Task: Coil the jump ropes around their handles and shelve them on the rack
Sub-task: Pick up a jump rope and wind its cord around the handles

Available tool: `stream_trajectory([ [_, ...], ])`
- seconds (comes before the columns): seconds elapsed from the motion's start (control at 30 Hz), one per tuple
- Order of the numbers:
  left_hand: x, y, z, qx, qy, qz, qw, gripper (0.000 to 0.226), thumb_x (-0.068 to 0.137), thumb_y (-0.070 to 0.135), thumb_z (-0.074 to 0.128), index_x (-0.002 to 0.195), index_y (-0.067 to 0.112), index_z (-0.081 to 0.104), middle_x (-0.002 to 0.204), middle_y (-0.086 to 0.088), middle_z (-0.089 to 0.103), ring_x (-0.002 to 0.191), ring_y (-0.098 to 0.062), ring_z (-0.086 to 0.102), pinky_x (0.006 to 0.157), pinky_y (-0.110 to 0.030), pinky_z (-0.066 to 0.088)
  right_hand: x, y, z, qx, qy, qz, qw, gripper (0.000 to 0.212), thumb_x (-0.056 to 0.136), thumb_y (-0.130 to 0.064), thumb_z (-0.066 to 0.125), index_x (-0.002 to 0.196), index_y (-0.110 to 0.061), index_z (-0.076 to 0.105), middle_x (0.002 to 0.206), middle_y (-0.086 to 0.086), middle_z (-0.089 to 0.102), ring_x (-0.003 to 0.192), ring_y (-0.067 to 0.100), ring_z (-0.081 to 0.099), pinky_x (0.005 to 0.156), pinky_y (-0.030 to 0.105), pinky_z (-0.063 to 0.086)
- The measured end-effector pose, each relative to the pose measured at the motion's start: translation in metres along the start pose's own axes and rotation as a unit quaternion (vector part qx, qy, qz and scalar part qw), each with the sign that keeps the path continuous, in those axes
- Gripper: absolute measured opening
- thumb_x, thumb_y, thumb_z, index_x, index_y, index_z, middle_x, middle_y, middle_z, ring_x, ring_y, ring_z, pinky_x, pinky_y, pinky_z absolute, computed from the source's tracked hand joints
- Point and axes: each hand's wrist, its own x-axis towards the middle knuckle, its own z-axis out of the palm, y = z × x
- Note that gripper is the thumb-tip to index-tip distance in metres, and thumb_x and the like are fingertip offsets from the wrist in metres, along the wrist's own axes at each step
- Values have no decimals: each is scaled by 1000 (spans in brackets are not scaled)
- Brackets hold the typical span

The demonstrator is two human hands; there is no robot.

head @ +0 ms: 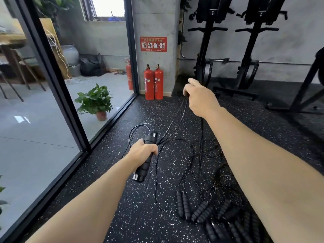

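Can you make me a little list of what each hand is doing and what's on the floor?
left hand: grips the black handles
right hand: pinches the thin cord, raised farther out
cord: runs from the handles up to the right hand
pile of ropes: tangled on the speckled floor, lower right
fire extinguishers: red, standing by the pillar

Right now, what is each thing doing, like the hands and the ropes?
Handles: held up, off the floor.
Rope: stretched out, not coiled.
Left hand: grips the handles.
Right hand: pinches the rope.
Other jump ropes: tangled on the floor.
Fire extinguishers: standing upright.
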Motion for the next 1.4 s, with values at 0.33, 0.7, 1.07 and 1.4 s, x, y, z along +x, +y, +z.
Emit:
stream_trajectory([
  [0.33, 1, 29, -6, 433, -44, 70, 897, 37, 74, 30, 72, 95, 23, 42, 89, 3, 58, 76, -16, 58, 61, -30, 41, -30, 50, 29, -77, -159, 124, 976, 28, 92, -5, 50, 118, -10, 52, 137, 12, 40, 115, 32, 51, 83, 42, 46],
  [0.7, -24, 56, 10, 559, -25, 164, 812, 40, 78, 34, 68, 105, 21, 41, 89, 6, 56, 78, -18, 58, 59, -31, 37, -82, 14, 46, 189, -164, 155, 956, 27, 95, -15, 42, 101, -23, 67, 86, -3, 66, 67, 13, 56, 60, 28, 42],
  [1.07, -77, 48, 6, 336, -63, 190, 920, 55, 75, 12, 73, 118, 29, 43, 92, 0, 60, 68, -15, 59, 59, -30, 50, -166, -27, 45, 537, -5, 317, 782, 26, 100, -16, 46, 115, -14, 68, 112, 9, 69, 103, 24, 64, 99, 44, 48],
  [1.4, -120, 56, 27, 277, -55, 196, 939, 50, 53, 34, 67, 98, 41, 46, 80, 8, 62, 64, -13, 58, 62, -32, 51, -178, -55, 39, 530, 172, 438, 705, 51, 101, -42, 38, 61, -15, 54, 52, -2, 50, 50, 16, 43, 56, 33, 35],
])
